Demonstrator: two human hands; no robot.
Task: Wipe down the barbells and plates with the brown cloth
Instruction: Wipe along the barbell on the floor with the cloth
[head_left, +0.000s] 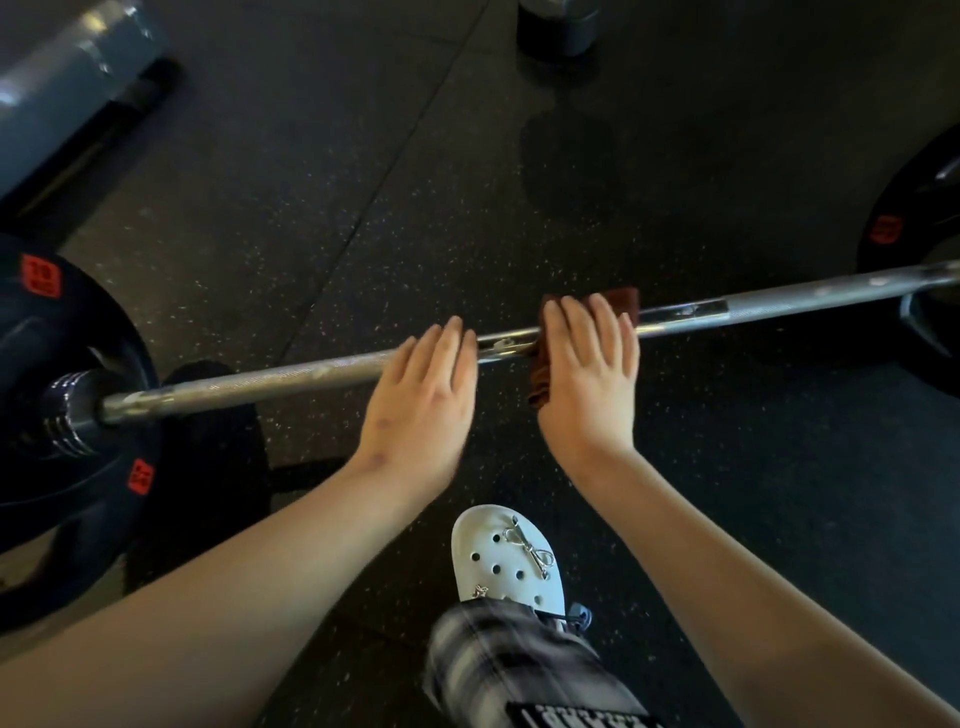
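A steel barbell (291, 376) lies across the dark speckled gym floor, running from lower left to upper right. Black plates with red labels sit on both ends, the left plate (62, 322) and the right plate (904, 218). My right hand (589, 369) presses the brown cloth (621, 301) flat onto the middle of the bar, fingers straight. The cloth drapes over the bar and hangs below my palm. My left hand (418, 395) rests flat on the bare bar just left of the cloth, fingers straight.
My foot in a white clog (506, 558) stands on the floor just below the hands, with a plaid trouser leg (519, 670) above it. A grey machine frame (67, 88) sits at top left, and a dark round weight (558, 26) at top centre.
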